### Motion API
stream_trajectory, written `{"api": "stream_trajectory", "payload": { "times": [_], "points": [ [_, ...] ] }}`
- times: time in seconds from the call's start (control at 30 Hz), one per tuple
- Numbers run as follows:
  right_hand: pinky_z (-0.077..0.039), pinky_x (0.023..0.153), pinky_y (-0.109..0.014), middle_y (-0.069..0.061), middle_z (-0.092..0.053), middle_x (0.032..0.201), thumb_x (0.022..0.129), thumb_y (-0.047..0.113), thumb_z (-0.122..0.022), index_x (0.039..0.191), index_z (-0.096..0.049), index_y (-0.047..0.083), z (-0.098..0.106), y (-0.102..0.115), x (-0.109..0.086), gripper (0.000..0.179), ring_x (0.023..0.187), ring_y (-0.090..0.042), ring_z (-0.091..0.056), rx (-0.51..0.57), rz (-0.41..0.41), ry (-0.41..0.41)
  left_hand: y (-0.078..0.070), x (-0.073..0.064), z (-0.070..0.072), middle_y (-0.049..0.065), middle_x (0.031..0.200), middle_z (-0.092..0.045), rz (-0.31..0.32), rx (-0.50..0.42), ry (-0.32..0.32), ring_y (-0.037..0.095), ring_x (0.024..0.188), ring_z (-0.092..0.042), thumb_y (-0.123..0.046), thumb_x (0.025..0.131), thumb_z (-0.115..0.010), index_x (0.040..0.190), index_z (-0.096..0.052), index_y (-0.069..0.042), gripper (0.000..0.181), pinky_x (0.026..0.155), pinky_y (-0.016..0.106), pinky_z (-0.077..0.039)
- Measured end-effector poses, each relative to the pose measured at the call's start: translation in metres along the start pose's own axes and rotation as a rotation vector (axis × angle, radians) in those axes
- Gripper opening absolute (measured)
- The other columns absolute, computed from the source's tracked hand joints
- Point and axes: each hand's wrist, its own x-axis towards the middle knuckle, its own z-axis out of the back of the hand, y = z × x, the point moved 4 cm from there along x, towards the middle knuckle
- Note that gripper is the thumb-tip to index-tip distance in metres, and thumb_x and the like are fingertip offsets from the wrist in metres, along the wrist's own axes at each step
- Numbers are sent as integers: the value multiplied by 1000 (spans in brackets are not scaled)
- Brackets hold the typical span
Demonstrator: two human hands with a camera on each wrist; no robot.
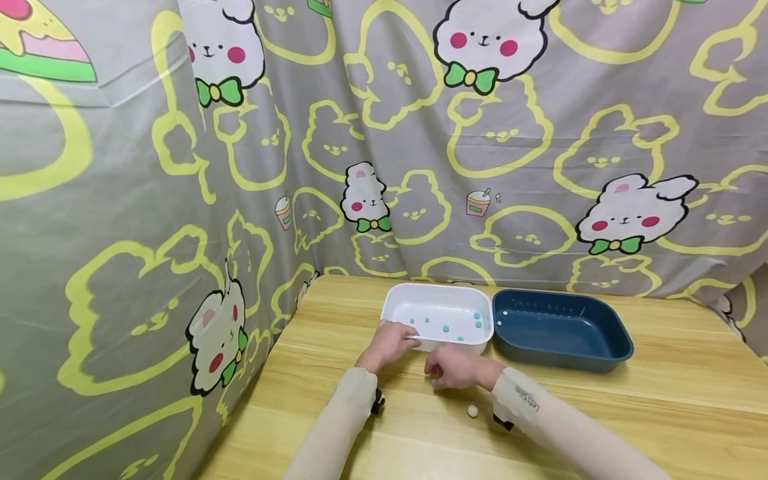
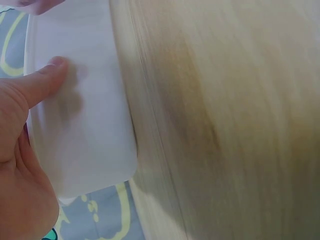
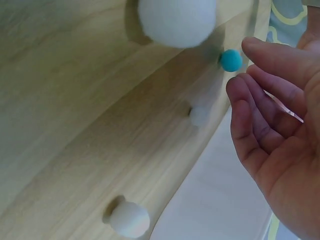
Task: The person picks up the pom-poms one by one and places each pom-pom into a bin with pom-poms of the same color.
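My left hand (image 1: 391, 341) grips the near rim of a white plastic basin (image 1: 444, 288). In the left wrist view its thumb (image 2: 47, 80) presses the basin's outer wall, and the other fingers are mostly hidden. Just in front of the basin, my right hand (image 1: 459, 368) reaches down to a small teal ball (image 3: 231, 60) on the table. Thumb and bent fingers stand on either side of that ball, seemingly apart from it. White balls (image 3: 130, 219) lie around the hand; one white ball (image 1: 473, 411) shows near the right sleeve.
Several teal balls (image 1: 446, 329) lie inside the white basin. Against its right side stands a dark blue basin (image 1: 564, 360) with two small white balls (image 1: 499, 323) near its left wall. The wooden table (image 1: 678, 387) meets a patterned curtain (image 1: 420, 147) at the back and left.
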Motion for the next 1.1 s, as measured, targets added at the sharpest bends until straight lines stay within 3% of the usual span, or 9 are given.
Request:
{"api": "stream_trajectory", "payload": {
  "times": [0.37,1.1],
  "points": [
    [-46,66,-18,12,-63,74,73,8,-79,83,-72,12,-7,-7,2,14,67,2,-53,-7,-16,33,0,1,-1,-15,80,-70,-21,16,-12,2,77,-61,-29,86,-69,83,-75,-23,9,83,32,-34],
    [-44,63,-17,13,-61,73,75,9,-78,82,-72,14,-8,-6,-1,10,66,3,-51,-16,-9,62,1,2,-3,-16,81,-70,5,18,9,2,78,-61,-30,87,-68,84,-75,-23,10,85,32,-34]
  ]
}}
